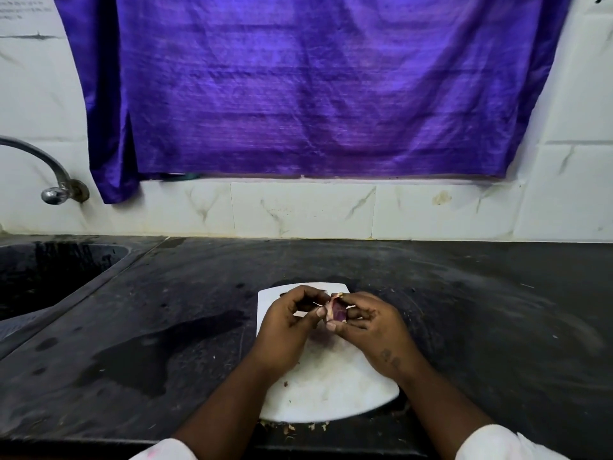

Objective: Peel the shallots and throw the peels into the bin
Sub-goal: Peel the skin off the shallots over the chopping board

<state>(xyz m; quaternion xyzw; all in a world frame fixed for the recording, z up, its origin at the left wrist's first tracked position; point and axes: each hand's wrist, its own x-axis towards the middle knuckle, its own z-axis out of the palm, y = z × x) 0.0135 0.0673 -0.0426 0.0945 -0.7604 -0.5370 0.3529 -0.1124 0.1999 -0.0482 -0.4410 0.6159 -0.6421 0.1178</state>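
Head camera looks down on a matte black stone counter (497, 310), dusty and streaked, with a dark wet patch (159, 346) spread across its left part. On it lies a white cutting board (325, 393), flat with rounded corners, its surface scuffed and speckled with tiny flecks. A dark sink (49, 270) is sunk into the counter at far left, under a curved, shiny metal tap (49, 174). Behind runs a wall of glossy white tiles (298, 210) with faint marble veins, and over it hangs a creased purple cloth (315, 88) with a silky sheen.

Both forearms reach in from the bottom edge, in pale sleeves (491, 443), and meet above the far half of the board. The left hand (288, 330) is curled, with its thumb and fingertips pinching at the shallot's left side. The right hand (371, 330) grips the shallot (338, 310) between its thumb and bent fingers.

The shallot sits between the two hands, above the board. It is small, with glossy purple flesh showing through and pale, papery skin standing loose around it. Dry peel scraps (292, 428) lie on the counter at the board's near edge.
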